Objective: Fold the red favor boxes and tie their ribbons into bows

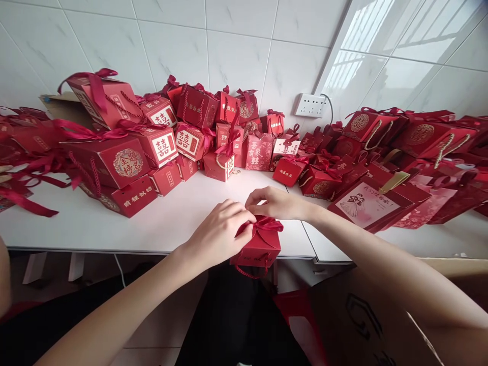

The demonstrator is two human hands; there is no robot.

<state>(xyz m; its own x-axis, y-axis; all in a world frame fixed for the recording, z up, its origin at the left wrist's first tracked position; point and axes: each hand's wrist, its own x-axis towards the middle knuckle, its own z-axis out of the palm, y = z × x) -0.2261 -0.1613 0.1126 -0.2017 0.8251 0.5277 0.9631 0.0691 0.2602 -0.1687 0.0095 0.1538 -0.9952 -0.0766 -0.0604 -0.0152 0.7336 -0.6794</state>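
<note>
A small red gift box sits at the table's front edge, its corded handle hanging over the near side. On its top is a dark red ribbon with a loop out to the right. My left hand is at the left of the box top, thumb and forefinger pinched on the ribbon. Behind it, my right hand bends over the far side of the box with its fingers closed together at the ribbon. The fingertips partly hide the knot and whatever the right fingers grip.
Red gift boxes are piled at the back left, and more boxes and bags at the right. A socket strip is on the tiled wall. A cardboard box stands below the white table at right.
</note>
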